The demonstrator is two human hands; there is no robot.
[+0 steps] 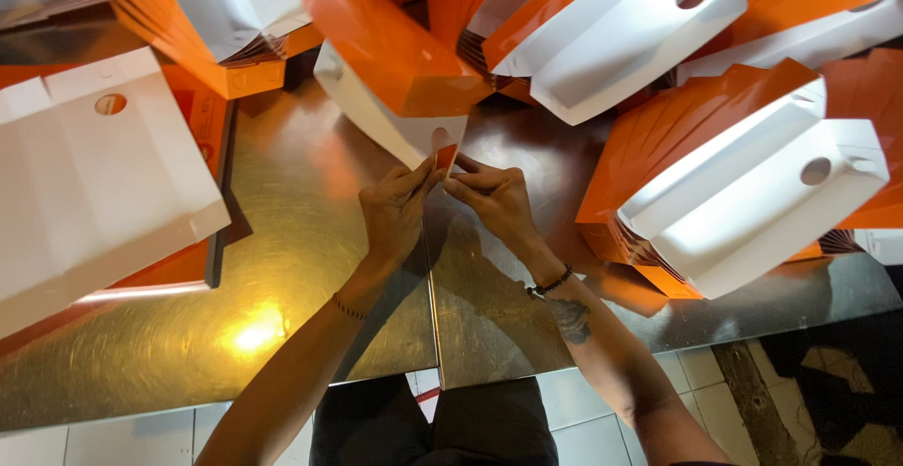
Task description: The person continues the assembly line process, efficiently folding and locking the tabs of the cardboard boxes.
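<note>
An orange and white cardboard box (390, 66) is tilted above the middle of the steel table (282, 287), its white flap pointing down toward me. My left hand (395, 210) pinches the flap's lower edge from the left. My right hand (494, 198) pinches the same edge from the right, fingertips meeting at a small orange tab. A thin bracelet sits on my left wrist and a dark beaded one on my right.
A stack of flat white and orange box blanks (94, 174) lies at the left. Nested folded boxes (752, 184) stand at the right, more (611, 24) at the back and another pile (216, 15) at the back left. Tiled floor (602, 400) shows below the table's front edge.
</note>
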